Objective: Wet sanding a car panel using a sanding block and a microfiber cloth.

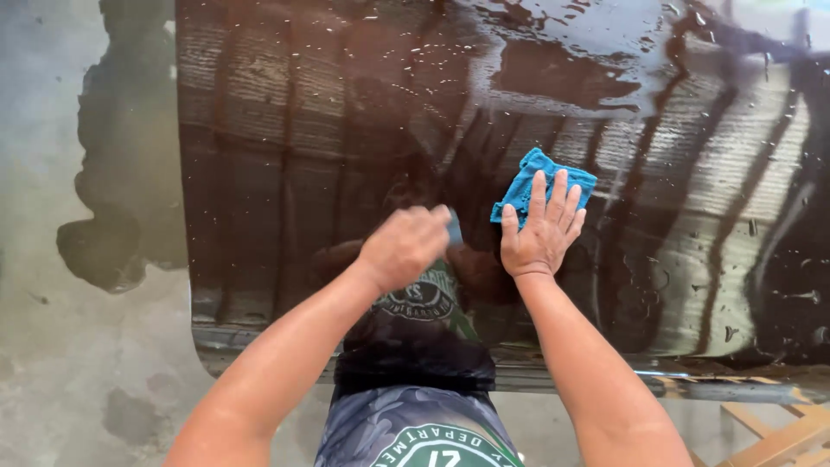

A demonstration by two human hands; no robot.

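A dark, glossy, wet car panel (285, 130) fills most of the head view, with water beads and streaks across it. My right hand (540, 233) lies flat with fingers spread, pressing a blue cloth (542, 175) against the panel. My left hand (405, 246) is blurred and curled into a fist just left of it, close to the panel; a small grey object shows at its fingertips, too blurred to identify. My arms and shirt are mirrored in the shiny surface.
Wet concrete floor (78, 363) with dark puddle stains lies to the left and below. The panel's lower edge with a trim strip (605, 380) runs along the bottom. Wooden slats (778, 437) show at the bottom right corner.
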